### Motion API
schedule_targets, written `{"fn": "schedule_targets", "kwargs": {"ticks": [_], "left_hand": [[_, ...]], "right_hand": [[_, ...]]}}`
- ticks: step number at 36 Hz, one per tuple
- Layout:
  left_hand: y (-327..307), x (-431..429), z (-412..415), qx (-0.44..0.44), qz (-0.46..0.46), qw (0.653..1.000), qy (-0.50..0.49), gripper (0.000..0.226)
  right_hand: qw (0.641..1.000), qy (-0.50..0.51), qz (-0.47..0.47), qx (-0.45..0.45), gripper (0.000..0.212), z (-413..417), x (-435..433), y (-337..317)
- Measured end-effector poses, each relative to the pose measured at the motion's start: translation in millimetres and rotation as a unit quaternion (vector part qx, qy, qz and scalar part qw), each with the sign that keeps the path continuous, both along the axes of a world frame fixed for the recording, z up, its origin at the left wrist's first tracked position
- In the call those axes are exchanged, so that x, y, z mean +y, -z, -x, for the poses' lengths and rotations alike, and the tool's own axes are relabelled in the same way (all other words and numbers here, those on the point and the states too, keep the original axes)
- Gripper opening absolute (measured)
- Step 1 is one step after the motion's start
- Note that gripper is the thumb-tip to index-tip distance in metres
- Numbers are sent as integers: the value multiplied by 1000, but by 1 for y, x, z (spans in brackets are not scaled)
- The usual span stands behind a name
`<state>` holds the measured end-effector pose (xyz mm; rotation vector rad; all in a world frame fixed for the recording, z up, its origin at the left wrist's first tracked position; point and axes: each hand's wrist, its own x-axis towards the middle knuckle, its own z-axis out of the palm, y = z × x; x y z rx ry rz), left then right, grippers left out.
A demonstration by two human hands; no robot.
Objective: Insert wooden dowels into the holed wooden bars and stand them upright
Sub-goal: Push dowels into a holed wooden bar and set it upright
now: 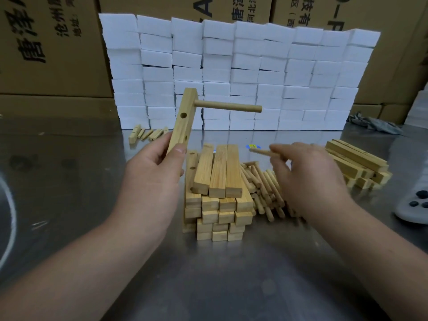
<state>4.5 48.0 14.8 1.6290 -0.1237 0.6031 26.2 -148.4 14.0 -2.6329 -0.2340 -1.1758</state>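
1. The left hand [154, 165] is raised above the metal table [208, 279], forearm coming in from the lower left. Its thumb lies across the near face of a holed bar [183, 117] and its fingers curl round the far side, so it grips the bar's lower end.
2. The holed bar stands nearly upright in that grip, its top leaning slightly right, held in the air just behind and left of the stack of bars [217, 193].
3. An inserted dowel [228, 107] sits in the hole near the bar's top end and juts out to the right, roughly level. Below it, 2 open round holes show on the bar's side face.
4. The right hand [308, 174] hovers palm down over the pile of dowels [264, 188], blurred. Its fingertips pinch a loose dowel [260, 151], whose free end points left.
5. The stack of bars lies between the 2 hands, ends facing the camera, with 3 bars tilted on top. The pile of dowels touches its right side.
6. A second heap of bars [356, 165] lies further right.
7. Behind stand a wall of white foam blocks [231, 72] and cardboard boxes [46, 54]. Short wood pieces [146, 134] lie at the wall's left foot.
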Motion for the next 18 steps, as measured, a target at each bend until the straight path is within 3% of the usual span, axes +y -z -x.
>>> {"fn": "schedule_targets", "kwargs": {"ticks": [4,8,11,18], "left_hand": [[0,0,-3,8,64,998,-12,28],[-1,1,-7,22,116,993,-3,30],[-1,1,-4,9,91,996,8,29],[-1,-1,3,-13,51,996,66,30]], "right_hand": [[984,-86,-137,-78,27,12,2,-8],[942,-214,-230,-116,16,27,13,-8],[911,-270,-301,-81,13,32,20,-8],[896,-290,-337,13,25,34,25,-6]]}}
